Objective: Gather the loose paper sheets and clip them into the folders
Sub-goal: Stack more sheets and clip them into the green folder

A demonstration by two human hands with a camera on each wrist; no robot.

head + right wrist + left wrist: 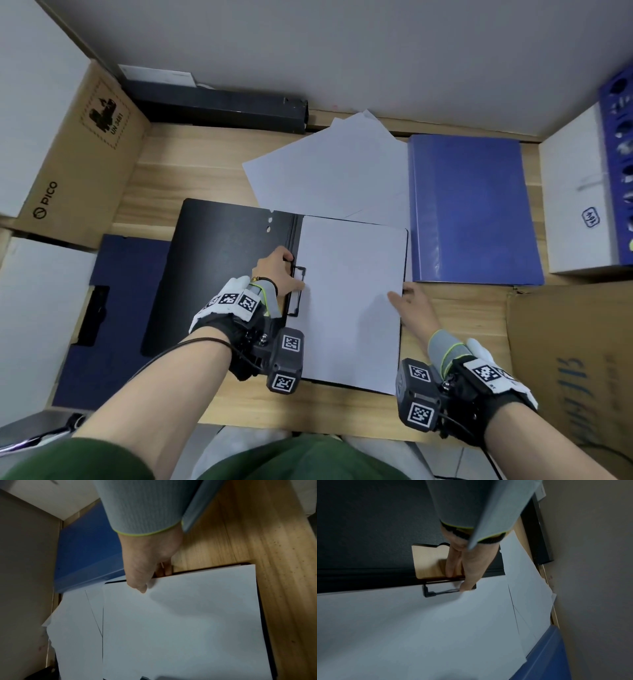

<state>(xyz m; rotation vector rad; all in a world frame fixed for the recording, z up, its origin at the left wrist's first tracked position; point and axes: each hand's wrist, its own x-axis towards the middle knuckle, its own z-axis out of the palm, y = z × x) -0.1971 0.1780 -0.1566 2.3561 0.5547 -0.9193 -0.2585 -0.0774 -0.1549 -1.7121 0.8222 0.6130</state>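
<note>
A black folder [222, 267] lies open mid-table, and a stack of white sheets [352, 301] fills its right half. My left hand [296, 274] is at the spine, where finger and thumb pinch the black wire clip [297, 291]; the left wrist view shows the same hand [458, 581] on the clip [436, 592]. My right hand [400, 296] holds the stack's right edge. In the right wrist view this hand [152, 580] has its thumb on top of the sheets [180, 622] and its fingers under their edge. More loose sheets [329, 164] lie fanned behind the folder. A closed blue folder [472, 209] lies to the right.
A dark blue clipboard [113, 308] lies partly under the black folder's left cover. Cardboard boxes stand at the left [78, 154] and the lower right [575, 359]. There is a white box [575, 205] at the right and a long black box [219, 106] against the back wall.
</note>
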